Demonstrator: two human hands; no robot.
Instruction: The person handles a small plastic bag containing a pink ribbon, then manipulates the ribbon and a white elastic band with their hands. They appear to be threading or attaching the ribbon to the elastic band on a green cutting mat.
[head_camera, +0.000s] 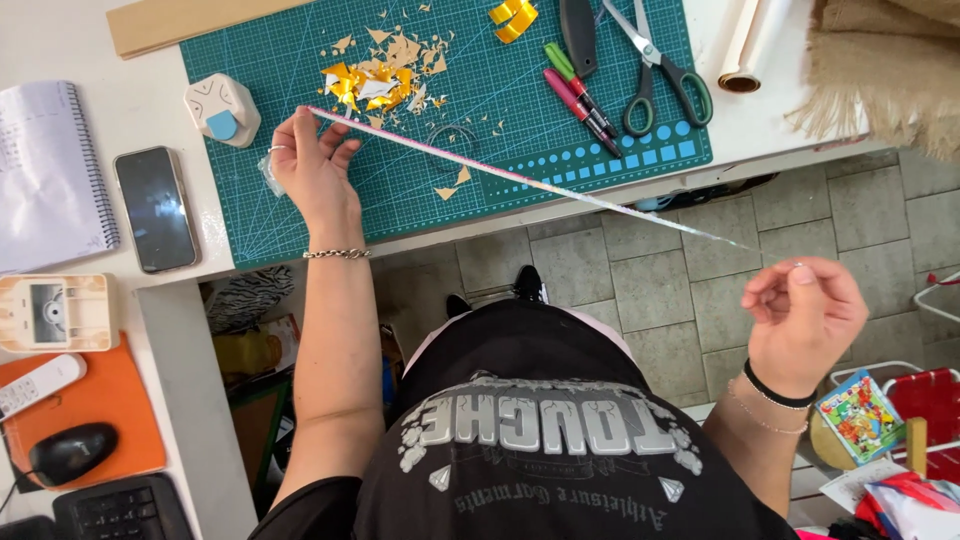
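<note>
Dark phone screen (156, 208) on white desk, left; small grey display on beige device (48, 310) below it.

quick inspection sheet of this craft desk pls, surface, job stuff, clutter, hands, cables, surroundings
surface: white desk with a green cutting mat on it
job's things: a long thin strip stretched taut between both hands, running from over the mat out past the desk edge
clutter: gold paper scraps, scissors, markers, paper punch, phone, notebook, paper roll
grippers: left hand pinches one end of the strip above the mat; right hand pinches the other end over the floor
cables: nothing seen
surroundings: tiled floor, burlap cloth, mouse on an orange pad, keyboard
</note>
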